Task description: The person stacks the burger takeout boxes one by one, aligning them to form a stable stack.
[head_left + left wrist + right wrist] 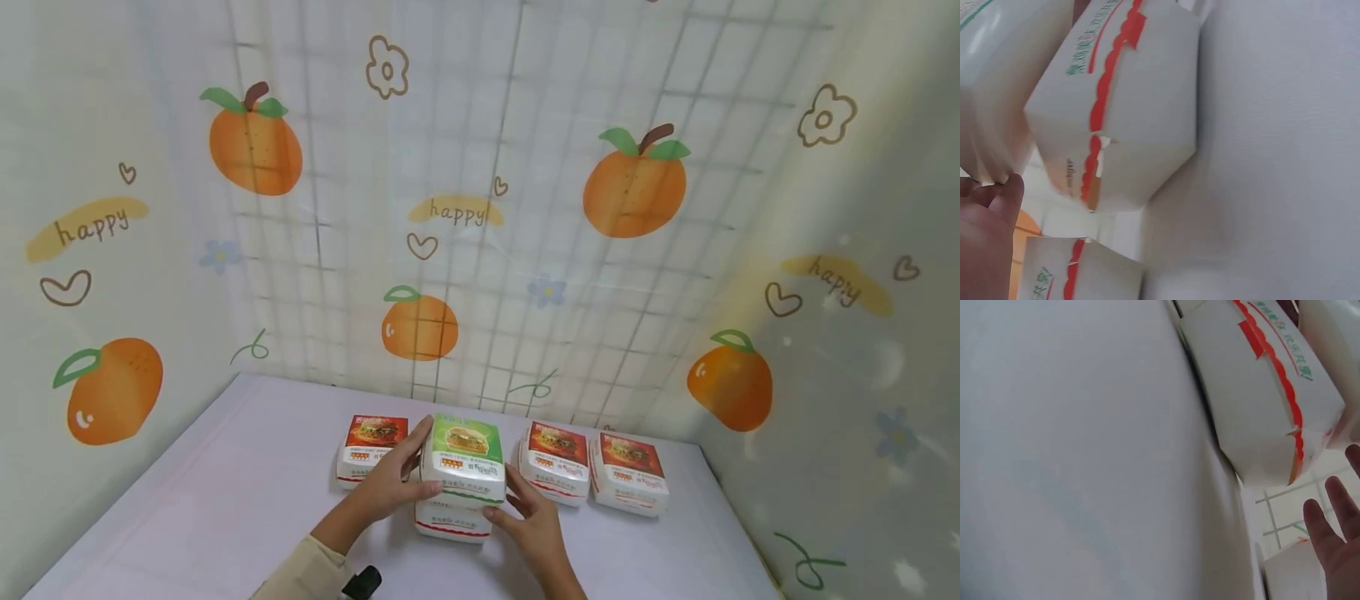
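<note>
A white burger box with a green top is held between both hands, over a burger box with a red wavy stripe that stands on the table. The left hand grips its left side, thumb along the front and a finger at the top edge. At its lower right corner is the thumb of the right hand, the other fingers along that side. The left wrist view has the left hand at the green-topped box's underside. Spread fingers of the right hand show in the right wrist view.
One red-topped burger box stands left of the stack. To the right are two more, a nearer red-topped box and an outer red-topped box. Behind the white table hangs a curtain printed with oranges.
</note>
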A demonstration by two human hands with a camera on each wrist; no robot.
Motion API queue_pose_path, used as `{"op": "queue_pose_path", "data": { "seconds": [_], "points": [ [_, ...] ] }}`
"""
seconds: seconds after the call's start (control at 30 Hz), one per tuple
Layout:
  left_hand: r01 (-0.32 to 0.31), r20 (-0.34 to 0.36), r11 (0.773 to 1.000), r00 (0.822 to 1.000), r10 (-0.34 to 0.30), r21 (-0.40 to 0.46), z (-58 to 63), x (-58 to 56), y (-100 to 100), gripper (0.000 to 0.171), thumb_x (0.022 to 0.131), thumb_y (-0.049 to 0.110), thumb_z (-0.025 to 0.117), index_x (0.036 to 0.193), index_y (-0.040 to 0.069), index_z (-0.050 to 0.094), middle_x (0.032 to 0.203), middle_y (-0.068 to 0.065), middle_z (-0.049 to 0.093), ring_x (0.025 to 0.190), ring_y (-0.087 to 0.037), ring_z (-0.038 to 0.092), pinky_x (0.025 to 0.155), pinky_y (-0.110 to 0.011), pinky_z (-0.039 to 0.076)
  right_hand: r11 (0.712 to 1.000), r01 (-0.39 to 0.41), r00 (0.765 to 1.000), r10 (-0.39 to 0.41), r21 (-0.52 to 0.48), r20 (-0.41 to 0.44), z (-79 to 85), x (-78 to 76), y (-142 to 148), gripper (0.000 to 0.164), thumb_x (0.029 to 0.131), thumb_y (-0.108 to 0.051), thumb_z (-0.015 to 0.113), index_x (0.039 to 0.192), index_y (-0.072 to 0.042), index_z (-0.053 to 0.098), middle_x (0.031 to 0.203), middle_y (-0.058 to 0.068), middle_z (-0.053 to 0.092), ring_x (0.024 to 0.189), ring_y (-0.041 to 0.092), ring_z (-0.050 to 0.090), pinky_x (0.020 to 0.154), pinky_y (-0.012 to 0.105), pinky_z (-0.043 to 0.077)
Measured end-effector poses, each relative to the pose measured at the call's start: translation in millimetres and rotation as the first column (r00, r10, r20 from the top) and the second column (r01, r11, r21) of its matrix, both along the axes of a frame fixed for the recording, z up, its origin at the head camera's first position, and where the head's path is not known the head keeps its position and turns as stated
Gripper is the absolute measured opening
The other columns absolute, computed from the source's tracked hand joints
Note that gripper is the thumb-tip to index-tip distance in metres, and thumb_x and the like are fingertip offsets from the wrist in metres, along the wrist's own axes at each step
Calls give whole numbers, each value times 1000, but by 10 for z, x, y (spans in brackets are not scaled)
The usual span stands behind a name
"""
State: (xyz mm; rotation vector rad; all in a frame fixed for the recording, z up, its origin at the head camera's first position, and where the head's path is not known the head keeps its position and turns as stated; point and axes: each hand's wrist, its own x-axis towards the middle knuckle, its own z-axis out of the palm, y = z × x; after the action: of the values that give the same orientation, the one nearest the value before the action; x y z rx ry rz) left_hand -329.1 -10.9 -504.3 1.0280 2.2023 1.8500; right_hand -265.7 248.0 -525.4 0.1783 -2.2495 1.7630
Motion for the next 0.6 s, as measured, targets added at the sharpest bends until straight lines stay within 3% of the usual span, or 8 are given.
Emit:
{"op": "queue_pose_path", "data": {
  "seconds": [0.23,0.37,0.6],
  "points": [
    [5,47,1000,999,-3,-27,-101,33,66,87,89,40,67,156,36,12,160,5,13,144,-28,21,112,-54,20,998,0,999,-2,-55,-34,-39,29,24,83,67,-6,87,140,0,49,140,14,52,128,28,48,95,29,48],
    [10,72,1000,997,-8,-25,-168,32,92,87,90,43,65,156,36,9,161,6,10,145,-28,16,111,-59,16,998,9,999,-12,-61,-36,-44,42,36,83,67,-8,88,139,2,50,140,13,52,123,28,53,92,29,49],
    [0,56,999,998,2,-43,-245,-14,96,89,91,42,65,156,38,4,161,7,6,146,-21,8,113,-56,15,998,-29,998,26,-61,-53,-89,8,55,84,67,-8,88,140,2,48,134,16,56,116,25,58,89,30,51]
  ]
}}
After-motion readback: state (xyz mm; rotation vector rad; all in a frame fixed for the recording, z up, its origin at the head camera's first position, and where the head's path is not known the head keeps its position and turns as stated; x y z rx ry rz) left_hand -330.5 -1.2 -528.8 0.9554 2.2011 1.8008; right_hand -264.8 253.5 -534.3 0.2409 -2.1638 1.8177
